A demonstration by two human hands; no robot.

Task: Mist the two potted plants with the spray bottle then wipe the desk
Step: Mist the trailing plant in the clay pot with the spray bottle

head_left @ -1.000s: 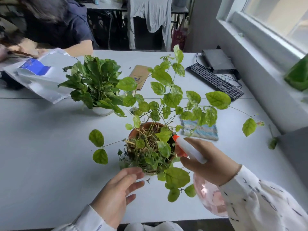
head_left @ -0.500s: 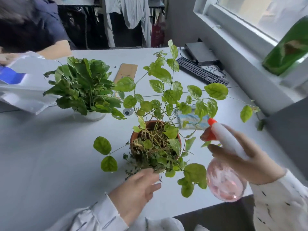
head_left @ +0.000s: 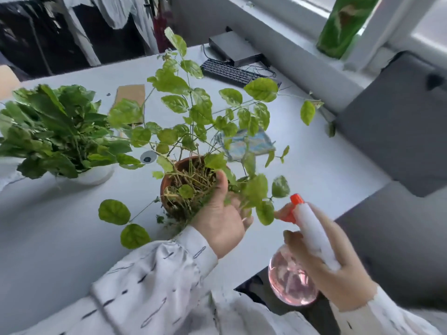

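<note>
A straggly plant with round light-green leaves grows from a terracotta pot [head_left: 169, 180] in the middle of the white desk [head_left: 60, 226]. My left hand [head_left: 222, 218] grips the pot's right side, thumb on the rim. My right hand [head_left: 338, 269] holds a spray bottle [head_left: 312, 230] with a white head, orange nozzle and round pink body, off the desk's front right edge; the nozzle points left at the low leaves. A bushier dark-green plant [head_left: 55, 126] in a white pot [head_left: 89, 175] stands at the left. A folded multicoloured cloth [head_left: 251, 143] lies behind the terracotta pot.
A black keyboard [head_left: 227, 73] and a dark box [head_left: 234, 48] sit at the far right of the desk, a brown envelope [head_left: 130, 95] farther back. A small round object [head_left: 147, 157] lies between the pots. A grey chair [head_left: 399, 122] stands on the right.
My left hand moved from the desk in front of the pot up onto its right side. My right hand carried the spray bottle down and away from the foliage. The view swung left.
</note>
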